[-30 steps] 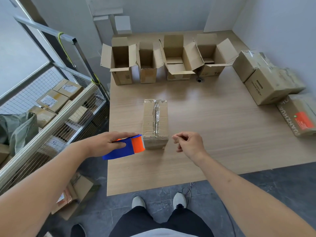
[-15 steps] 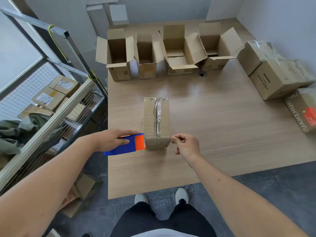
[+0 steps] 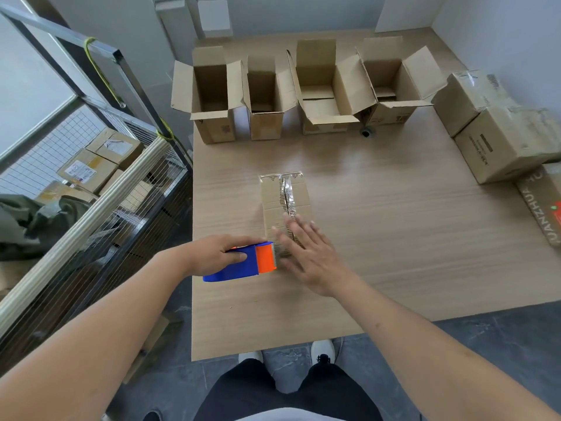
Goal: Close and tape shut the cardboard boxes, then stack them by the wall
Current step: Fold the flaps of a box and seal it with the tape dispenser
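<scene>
— Middle of the frame: a shut box on the wooden table, with shiny tape down its top.

— And lower down, just left of middle?

— Left hand, fingers curled round a blue and orange tape gun. Orange end right up against the near end of the shut box.

— Right hand?

— Right hand, flat, fingers straight and spread wide, lying on the near part of the box top. Holding nothing.

— Top of the frame?

— Four open boxes in a row, flaps up, along the far edge of the table.

— Right side?

— Taped boxes piled by the wall. One more with an orange label at the right edge, cut off.

— Left side?

— A wire cage with parcels inside.

— Bottom middle?

— White shoes on the grey floor, dark trousers above them.
</scene>
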`<action>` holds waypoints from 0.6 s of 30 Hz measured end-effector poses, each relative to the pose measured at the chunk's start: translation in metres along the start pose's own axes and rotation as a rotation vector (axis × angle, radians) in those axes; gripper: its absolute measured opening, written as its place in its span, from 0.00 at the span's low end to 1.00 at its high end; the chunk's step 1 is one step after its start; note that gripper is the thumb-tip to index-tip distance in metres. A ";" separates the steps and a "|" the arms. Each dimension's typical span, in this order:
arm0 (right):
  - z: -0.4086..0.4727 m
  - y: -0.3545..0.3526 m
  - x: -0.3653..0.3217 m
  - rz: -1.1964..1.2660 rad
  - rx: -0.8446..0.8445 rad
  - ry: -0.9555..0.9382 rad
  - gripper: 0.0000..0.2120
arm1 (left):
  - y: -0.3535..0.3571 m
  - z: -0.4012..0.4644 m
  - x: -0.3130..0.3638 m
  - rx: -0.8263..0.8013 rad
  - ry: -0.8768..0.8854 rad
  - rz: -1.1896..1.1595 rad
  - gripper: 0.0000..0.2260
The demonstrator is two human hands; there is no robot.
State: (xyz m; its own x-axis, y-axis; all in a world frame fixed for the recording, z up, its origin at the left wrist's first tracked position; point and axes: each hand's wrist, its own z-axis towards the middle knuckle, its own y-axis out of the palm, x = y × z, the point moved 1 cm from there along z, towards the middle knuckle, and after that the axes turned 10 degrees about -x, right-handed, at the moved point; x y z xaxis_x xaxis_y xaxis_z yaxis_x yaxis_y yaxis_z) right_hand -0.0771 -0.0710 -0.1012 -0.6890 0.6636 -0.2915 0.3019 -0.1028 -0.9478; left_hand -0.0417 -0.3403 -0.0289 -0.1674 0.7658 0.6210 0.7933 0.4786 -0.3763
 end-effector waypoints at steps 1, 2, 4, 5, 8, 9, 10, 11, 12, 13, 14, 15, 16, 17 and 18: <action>0.003 0.004 0.001 -0.059 -0.013 -0.041 0.29 | 0.000 0.001 0.002 -0.002 0.015 -0.008 0.24; 0.005 0.008 0.002 -0.101 -0.017 -0.057 0.27 | 0.001 0.001 0.002 -0.005 0.026 -0.026 0.24; 0.006 0.012 0.004 -0.126 0.010 -0.048 0.29 | 0.002 -0.001 -0.001 0.000 0.033 -0.068 0.24; 0.006 0.012 0.004 -0.128 0.039 -0.041 0.31 | 0.005 -0.003 -0.004 0.007 0.034 -0.087 0.24; 0.009 0.014 0.003 -0.131 0.091 -0.032 0.32 | 0.013 -0.006 -0.019 0.002 0.054 -0.154 0.24; 0.009 0.014 0.004 -0.131 0.098 -0.035 0.32 | 0.016 -0.009 -0.023 -0.008 0.063 -0.173 0.24; 0.009 0.014 0.005 -0.129 0.091 -0.039 0.32 | 0.018 -0.012 -0.027 -0.016 0.062 -0.186 0.24; 0.010 0.015 0.007 -0.130 0.082 -0.044 0.31 | 0.017 -0.016 -0.033 -0.018 0.054 -0.179 0.24; 0.010 0.016 0.009 -0.135 0.074 -0.048 0.31 | 0.014 -0.021 -0.039 -0.020 0.036 -0.166 0.24; 0.010 0.017 0.009 -0.140 0.067 -0.049 0.31 | 0.011 -0.027 -0.045 -0.023 0.007 -0.158 0.23; 0.011 0.018 0.010 -0.140 0.064 -0.047 0.31 | 0.009 -0.033 -0.050 -0.024 -0.026 -0.161 0.22; 0.011 0.018 0.010 -0.140 0.065 -0.043 0.31 | 0.007 -0.037 -0.054 -0.017 -0.055 -0.156 0.22; 0.012 0.017 0.010 -0.135 0.067 -0.037 0.30 | 0.005 -0.039 -0.054 -0.003 -0.075 -0.142 0.22; 0.012 0.017 0.009 -0.129 0.069 -0.032 0.27 | 0.005 -0.038 -0.054 0.018 -0.089 -0.113 0.22; 0.012 0.016 0.008 -0.119 0.061 -0.025 0.25 | 0.006 -0.035 -0.051 0.041 -0.100 -0.073 0.22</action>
State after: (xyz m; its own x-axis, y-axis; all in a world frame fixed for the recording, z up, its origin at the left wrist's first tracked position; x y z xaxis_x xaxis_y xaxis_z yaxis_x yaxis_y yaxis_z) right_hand -0.0861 -0.0761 -0.1202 -0.7341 0.6551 -0.1789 0.1771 -0.0697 -0.9817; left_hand -0.0084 -0.3915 -0.0391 -0.2832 0.7664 0.5766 0.7524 0.5503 -0.3620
